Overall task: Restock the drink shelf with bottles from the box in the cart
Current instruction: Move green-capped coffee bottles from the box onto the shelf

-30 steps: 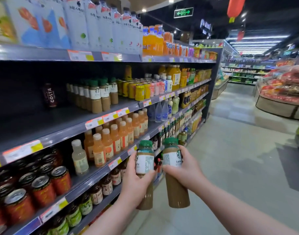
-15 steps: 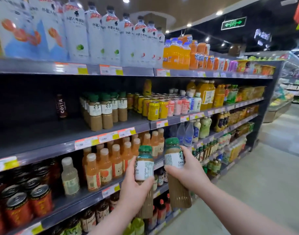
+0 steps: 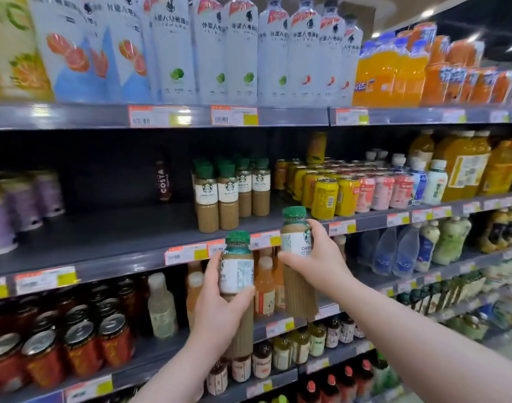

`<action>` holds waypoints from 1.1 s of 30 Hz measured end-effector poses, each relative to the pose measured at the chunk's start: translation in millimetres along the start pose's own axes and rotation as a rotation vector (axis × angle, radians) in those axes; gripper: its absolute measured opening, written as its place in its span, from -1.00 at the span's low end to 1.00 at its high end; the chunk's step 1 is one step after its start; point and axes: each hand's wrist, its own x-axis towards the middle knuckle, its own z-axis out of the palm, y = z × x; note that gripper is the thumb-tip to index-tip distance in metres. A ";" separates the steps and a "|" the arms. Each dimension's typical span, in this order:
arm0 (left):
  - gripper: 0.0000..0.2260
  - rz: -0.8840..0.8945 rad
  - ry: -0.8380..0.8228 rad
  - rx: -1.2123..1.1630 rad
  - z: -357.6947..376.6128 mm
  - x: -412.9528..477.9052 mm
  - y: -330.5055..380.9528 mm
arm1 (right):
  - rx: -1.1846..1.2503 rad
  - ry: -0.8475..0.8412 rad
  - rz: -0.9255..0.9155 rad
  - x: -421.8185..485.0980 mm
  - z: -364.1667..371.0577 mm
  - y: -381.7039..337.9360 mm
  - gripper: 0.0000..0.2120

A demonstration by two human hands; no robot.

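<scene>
My left hand [image 3: 218, 309] grips a green-capped caffe latte bottle [image 3: 236, 266] upright in front of the shelf edge. My right hand [image 3: 318, 261] holds a second latte bottle [image 3: 294, 237] slightly higher and to the right. Both bottles hang just below and in front of the middle dark shelf [image 3: 109, 237]. On that shelf stands a group of matching latte bottles [image 3: 230, 190], several deep. Neither the box nor the cart is in view.
A lone Costa bottle [image 3: 163, 181] stands at the back left of the latte group, with bare shelf around it. Yellow and pink cans [image 3: 336, 190] sit right of the lattes. Purple cans [image 3: 19, 205] are at far left. Large white bottles [image 3: 220, 48] fill the shelf above.
The view has turned left to face the shelf and come closer. Both hands have lifted their bottles up toward the front edge of the middle shelf, the right one higher.
</scene>
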 end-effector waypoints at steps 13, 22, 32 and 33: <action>-0.32 0.129 0.124 0.030 -15.7 120.9 -19.0 | 0.007 0.110 -0.152 163.9 41.4 -22.5 -0.20; -0.31 0.091 0.224 0.055 -15.4 137.5 -22.8 | 0.049 0.046 -0.151 218.6 79.2 -6.8 -0.22; -0.28 0.069 0.403 0.096 5.4 138.3 -15.8 | 0.066 -0.215 -0.210 222.2 86.0 46.7 -0.14; -0.29 0.068 0.408 0.102 8.3 138.5 -16.6 | 0.047 -0.235 -0.208 222.3 86.7 53.4 -0.18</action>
